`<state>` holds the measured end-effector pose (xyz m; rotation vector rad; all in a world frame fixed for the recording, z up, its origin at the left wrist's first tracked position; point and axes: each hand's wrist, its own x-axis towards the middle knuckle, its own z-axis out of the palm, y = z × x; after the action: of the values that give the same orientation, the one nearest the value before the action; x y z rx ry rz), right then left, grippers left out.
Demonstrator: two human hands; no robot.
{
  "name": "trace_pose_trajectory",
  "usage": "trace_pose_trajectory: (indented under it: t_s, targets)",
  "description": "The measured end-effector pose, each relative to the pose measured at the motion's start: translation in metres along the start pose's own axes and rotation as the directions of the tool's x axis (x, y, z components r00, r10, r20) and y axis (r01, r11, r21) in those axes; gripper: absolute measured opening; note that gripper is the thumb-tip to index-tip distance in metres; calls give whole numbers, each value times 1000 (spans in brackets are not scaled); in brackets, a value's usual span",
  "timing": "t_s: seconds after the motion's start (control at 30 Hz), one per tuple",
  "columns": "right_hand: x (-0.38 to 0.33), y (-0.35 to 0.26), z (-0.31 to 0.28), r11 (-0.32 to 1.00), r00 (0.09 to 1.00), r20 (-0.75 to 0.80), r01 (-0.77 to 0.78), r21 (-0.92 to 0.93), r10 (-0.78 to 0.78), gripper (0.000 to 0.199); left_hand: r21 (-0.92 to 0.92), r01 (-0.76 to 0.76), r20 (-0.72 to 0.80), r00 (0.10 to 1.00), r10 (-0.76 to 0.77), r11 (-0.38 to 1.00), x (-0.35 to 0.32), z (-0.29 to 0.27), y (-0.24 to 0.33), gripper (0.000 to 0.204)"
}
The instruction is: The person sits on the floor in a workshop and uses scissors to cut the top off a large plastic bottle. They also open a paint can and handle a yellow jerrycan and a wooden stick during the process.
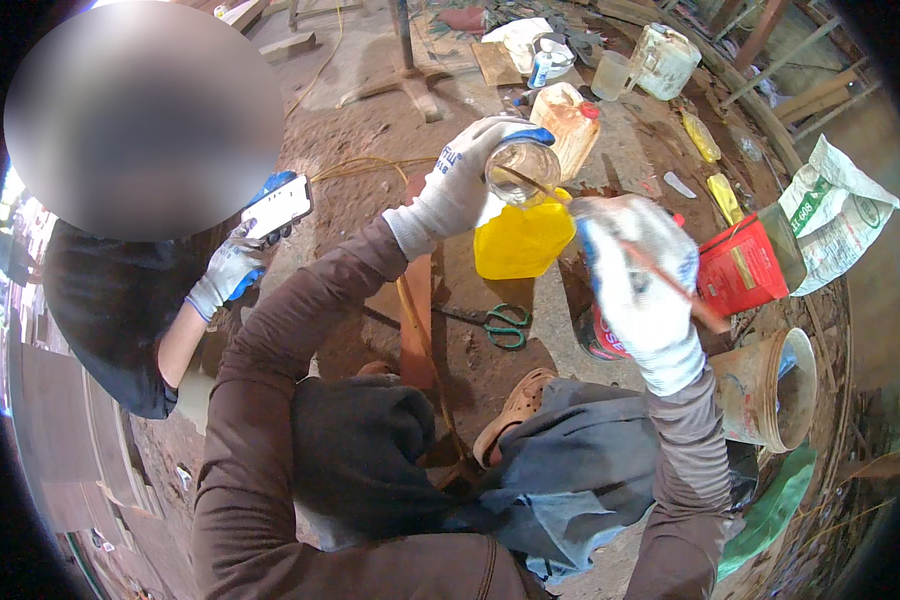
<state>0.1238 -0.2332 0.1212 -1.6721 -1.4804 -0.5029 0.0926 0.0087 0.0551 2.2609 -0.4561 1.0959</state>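
My left hand (pixel 470 170), in a white and blue work glove, is closed around a clear jar (pixel 523 178), tilted so its round opening shows. My right hand (pixel 642 265), gloved the same way and slightly blurred, grips a thin brown stick (pixel 660 268). The stick's far end reaches into the jar's mouth; I cannot tell what is on its tip. Just below the jar stands a yellow plastic container (pixel 523 240). Beneath my right hand is a dark and red can (pixel 600 335), partly hidden. A red packet (pixel 740 265) lies right of that hand.
Green-handled scissors (pixel 507 327) lie on the dirt ground before my feet. A dirty bucket (pixel 770 390) is at the right, below a white sack (pixel 838 215). Jerrycans (pixel 562 125) stand beyond. At the left, another person's gloved hand (pixel 227 268) is beside a phone (pixel 278 210).
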Motion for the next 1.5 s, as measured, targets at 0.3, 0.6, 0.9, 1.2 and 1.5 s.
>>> trace_pose_trajectory:
  t_s: [0.3, 0.6, 0.9, 1.2, 1.5]
  targets:
    - [-20, -40, -61, 956, 931, -273, -179, 233, 241, 25, -222, 238, -91, 961, -263, 946, -11, 9, -18, 63]
    - [-42, -105, -110, 989, 929, -342, 146, -15, -142, 27, -322, 473, -45, 858, -512, 820, -62, 1, -52, 65]
    - [-101, -133, -136, 977, 891, -431, 55, -208, -142, 28, -322, 564, 51, 812, -581, 760, -85, -30, -77, 61]
    - [-195, -150, -169, 830, 816, -576, -290, -477, -45, 30, -437, 668, 142, 712, -687, 602, -112, -37, -52, 56]
    - [-404, -106, -130, 117, 521, -573, -796, -595, 633, 17, -381, 886, 443, 426, -789, 265, -130, -31, -11, 34]
